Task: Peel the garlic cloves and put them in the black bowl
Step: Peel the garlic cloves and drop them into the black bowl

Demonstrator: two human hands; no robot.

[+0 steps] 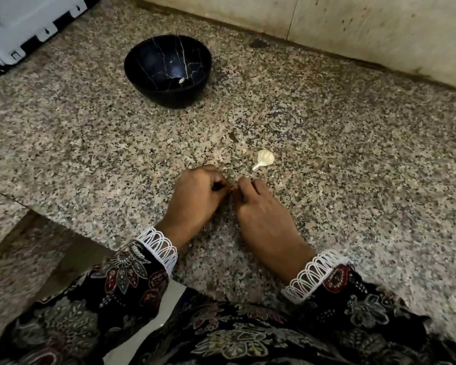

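Seen from the head camera, a person's two hands met over a speckled granite worktop (pixel 327 127). The left hand (pixel 195 198) and right hand (pixel 261 214) were both curled, fingers (pixel 244 187) drawn together tip to tip; whatever they pinched was hidden between them, possibly a garlic clove, though it could not be made out. Just beyond the right hand lay a garlic bulb piece (pixel 265 158), pale, stalk pointing toward the hands. Farther back stood the black bowl (pixel 166 67), veined with light streaks, one peeled clove (pixel 181 80) resting near its bottom. A white appliance (pixel 24 22) was cut off at the upper left corner. Patterned sleeves (pixel 121 280) with white lace cuffs covered both wrists.
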